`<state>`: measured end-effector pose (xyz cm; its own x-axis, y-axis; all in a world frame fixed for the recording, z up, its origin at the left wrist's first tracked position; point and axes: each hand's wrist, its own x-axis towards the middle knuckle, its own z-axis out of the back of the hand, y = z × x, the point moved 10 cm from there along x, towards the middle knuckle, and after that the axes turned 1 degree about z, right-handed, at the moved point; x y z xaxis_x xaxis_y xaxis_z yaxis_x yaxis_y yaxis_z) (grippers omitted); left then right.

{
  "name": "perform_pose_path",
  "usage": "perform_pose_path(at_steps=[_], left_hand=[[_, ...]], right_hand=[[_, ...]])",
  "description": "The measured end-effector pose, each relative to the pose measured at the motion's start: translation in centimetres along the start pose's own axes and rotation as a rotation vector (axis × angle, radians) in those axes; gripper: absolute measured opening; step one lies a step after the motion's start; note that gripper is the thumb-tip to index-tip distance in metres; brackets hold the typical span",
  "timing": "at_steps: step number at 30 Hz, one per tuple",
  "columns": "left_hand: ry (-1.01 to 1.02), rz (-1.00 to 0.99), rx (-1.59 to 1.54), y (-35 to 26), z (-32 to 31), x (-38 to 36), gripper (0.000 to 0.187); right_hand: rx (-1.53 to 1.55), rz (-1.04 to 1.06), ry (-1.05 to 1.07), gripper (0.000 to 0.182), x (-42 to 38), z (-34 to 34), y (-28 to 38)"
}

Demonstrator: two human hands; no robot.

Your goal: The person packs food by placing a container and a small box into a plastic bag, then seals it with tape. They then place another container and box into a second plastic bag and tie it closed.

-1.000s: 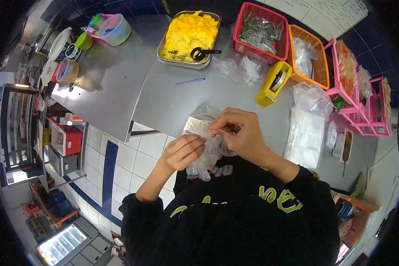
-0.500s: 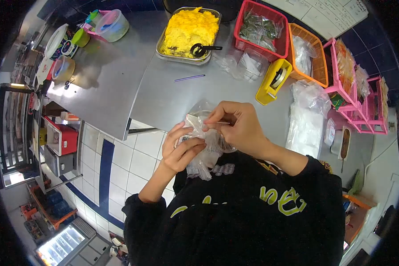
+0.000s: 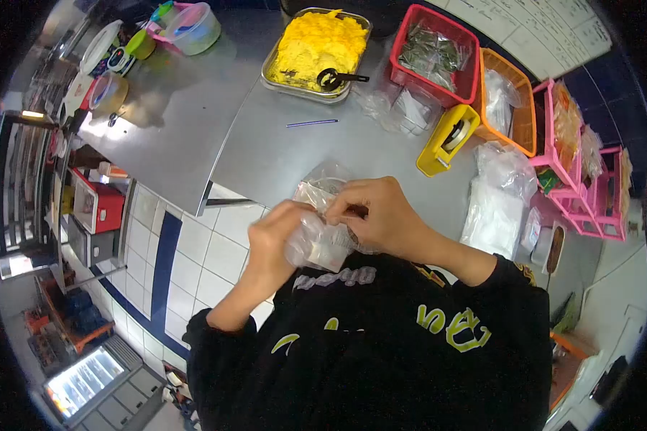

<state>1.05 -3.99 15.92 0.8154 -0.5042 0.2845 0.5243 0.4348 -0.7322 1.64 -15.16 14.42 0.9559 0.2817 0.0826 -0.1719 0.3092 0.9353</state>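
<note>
A clear plastic bag (image 3: pixel 322 246) hangs between my two hands in front of my chest, at the edge of the steel table. Something pale and flat shows through its plastic, but I cannot make out what. My left hand (image 3: pixel 272 241) is closed on the bag's left side, its fingers curled inward and a bit blurred. With bent fingers, my right hand (image 3: pixel 381 215) pinches the plastic from the right. The fingertips of both hands nearly meet at the bag, and the exact grip is partly hidden.
A purple pen (image 3: pixel 312 123) lies on the steel table (image 3: pixel 266 158). Behind it stands a glass dish of yellow food (image 3: pixel 316 47) with a black scoop (image 3: pixel 334 79). To the right are a yellow tape dispenser (image 3: pixel 447 140), a red basket (image 3: pixel 438 90), an orange basket (image 3: pixel 528 129) and stacked plastic bags (image 3: pixel 492 223).
My left hand has gone from spread fingers to a curled grip, shifting slightly left. The bag's lower part has swung up and turned. My right hand keeps its pinch, slightly lower.
</note>
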Motion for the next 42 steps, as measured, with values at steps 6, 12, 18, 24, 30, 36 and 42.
perform_pose_path(at_steps=[6,12,18,24,30,36,42], left_hand=[[0.161,0.389,-0.18,3.4,-0.2,0.8,0.018],[0.216,0.494,-0.407,5.1,-1.5,0.1,0.014],[0.175,0.576,-0.455,5.3,-1.6,-0.4,0.012],[0.193,0.607,-0.462,6.0,-1.9,-0.8,0.009],[0.183,0.629,-0.549,6.1,-2.1,-0.8,0.01],[0.198,0.614,-0.51,6.0,-1.9,-0.6,0.01],[0.185,0.679,-0.592,6.1,-2.0,-0.8,0.011]], right_hand=[[0.013,0.155,0.073,0.023,-0.5,-0.6,1.0],[0.182,0.06,0.222,0.021,-0.3,-1.3,-0.3],[0.166,0.041,0.126,0.016,-0.1,-1.5,-0.4],[0.035,0.035,0.021,0.013,0.3,-1.0,0.0],[0.011,0.097,-0.012,0.011,0.4,-0.8,0.3],[-0.003,0.153,0.028,0.012,0.3,-1.4,0.6],[-0.032,0.138,0.047,0.012,0.3,-1.5,0.6]])
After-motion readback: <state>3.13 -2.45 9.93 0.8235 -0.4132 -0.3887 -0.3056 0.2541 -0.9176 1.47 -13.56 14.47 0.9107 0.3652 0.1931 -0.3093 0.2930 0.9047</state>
